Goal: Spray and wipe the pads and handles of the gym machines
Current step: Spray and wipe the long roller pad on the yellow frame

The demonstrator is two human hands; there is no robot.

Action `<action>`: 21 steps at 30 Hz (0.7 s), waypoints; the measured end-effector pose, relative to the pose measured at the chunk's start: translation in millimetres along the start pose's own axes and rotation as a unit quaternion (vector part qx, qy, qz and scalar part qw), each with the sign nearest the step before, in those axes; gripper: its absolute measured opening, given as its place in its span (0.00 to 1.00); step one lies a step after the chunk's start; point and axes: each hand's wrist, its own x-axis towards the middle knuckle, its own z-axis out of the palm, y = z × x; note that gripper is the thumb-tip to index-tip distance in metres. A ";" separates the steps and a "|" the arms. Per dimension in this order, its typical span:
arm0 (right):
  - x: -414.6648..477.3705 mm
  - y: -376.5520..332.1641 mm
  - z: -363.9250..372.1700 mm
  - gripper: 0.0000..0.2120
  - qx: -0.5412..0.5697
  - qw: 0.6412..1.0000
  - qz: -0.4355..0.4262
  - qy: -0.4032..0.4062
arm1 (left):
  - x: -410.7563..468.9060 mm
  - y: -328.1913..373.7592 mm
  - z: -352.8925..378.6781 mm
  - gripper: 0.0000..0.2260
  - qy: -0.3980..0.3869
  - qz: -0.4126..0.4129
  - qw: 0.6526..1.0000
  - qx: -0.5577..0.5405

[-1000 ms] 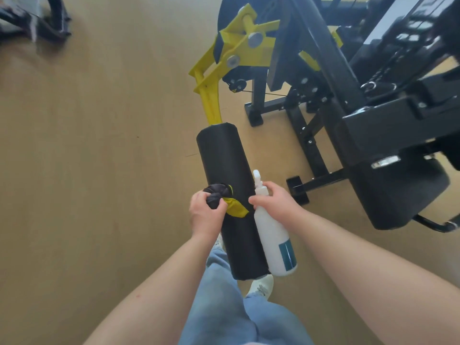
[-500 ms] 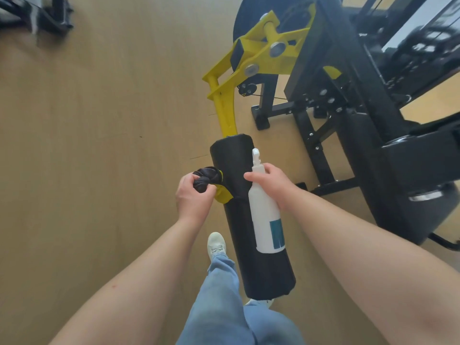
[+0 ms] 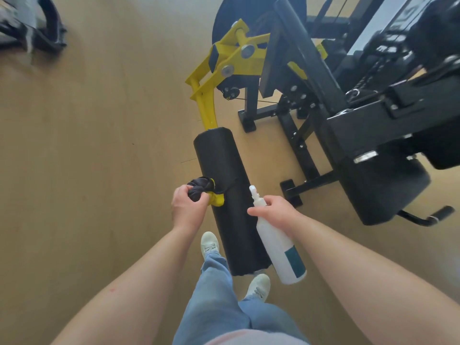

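A long black roller pad (image 3: 225,175) hangs from a yellow lever arm (image 3: 211,83) of the gym machine, in the middle of the view. My left hand (image 3: 186,207) grips a bunched black and yellow cloth (image 3: 202,189) against the pad's left side. My right hand (image 3: 273,211) holds a white spray bottle (image 3: 278,242) by its neck, just right of the pad, nozzle pointing up and away from me.
The black machine frame (image 3: 298,135) and a black seat pad (image 3: 383,192) stand to the right. Another machine's base (image 3: 34,28) sits at the far left on the wooden floor. My legs and white shoes (image 3: 210,244) are below the pad.
The spray bottle has moved off the front of the pad to its right side. My left hand still holds the cloth at the pad's left side.
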 end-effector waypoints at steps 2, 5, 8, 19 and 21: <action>-10.7 9.8 -0.7 0.13 0.011 1.000 -0.004 -0.010 | -13.0 -2.3 0.7 0.05 0.002 0.004 1.000 0.005; -25.7 25.8 1.7 0.13 -0.015 1.000 -0.001 -0.011 | -33.3 -5.4 1.9 0.06 0.000 0.013 1.000 0.008; -38.2 39.9 5.8 0.16 -0.023 1.000 -0.007 -0.005 | -53.1 -5.8 4.9 0.06 -0.001 0.015 1.000 0.013; -82.0 87.1 13.5 0.13 -0.084 0.994 -0.017 -0.073 | -111.6 -4.8 21.6 0.08 -0.024 0.056 0.998 0.019; -85.8 97.3 15.0 0.14 -0.104 0.992 -0.013 -0.076 | -119.8 -6.1 24.0 0.07 -0.030 0.065 0.997 0.024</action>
